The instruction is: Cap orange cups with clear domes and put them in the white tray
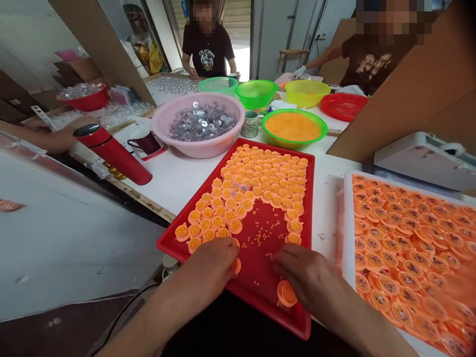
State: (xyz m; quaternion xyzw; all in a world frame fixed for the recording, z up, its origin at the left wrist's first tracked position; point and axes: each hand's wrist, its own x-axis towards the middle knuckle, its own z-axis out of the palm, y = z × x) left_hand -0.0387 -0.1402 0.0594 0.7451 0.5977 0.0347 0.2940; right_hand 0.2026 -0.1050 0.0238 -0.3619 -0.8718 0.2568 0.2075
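Note:
A red tray [260,267] in front of me holds rows of small orange toy cups on saucers [273,173], many filled with yellow-orange bits. Over the tray's near left part, my left hand [213,263] has its fingers curled down, and an orange cup and saucer [237,267] shows at its fingertips. My right hand [308,272] is closed above the near right part, its fingertips partly hidden. Beside its thumb lies a single orange cup and saucer [286,293]. Loose bits [260,237] are scattered on the tray between the hands.
A white bin [348,223] of orange pieces stands right. Behind the tray are a pink basin [197,151] of clear pieces, a mug [250,125] and a green bowl of orange bits [293,126]. A red flask [115,156] is left. Two people [208,49] are across the table.

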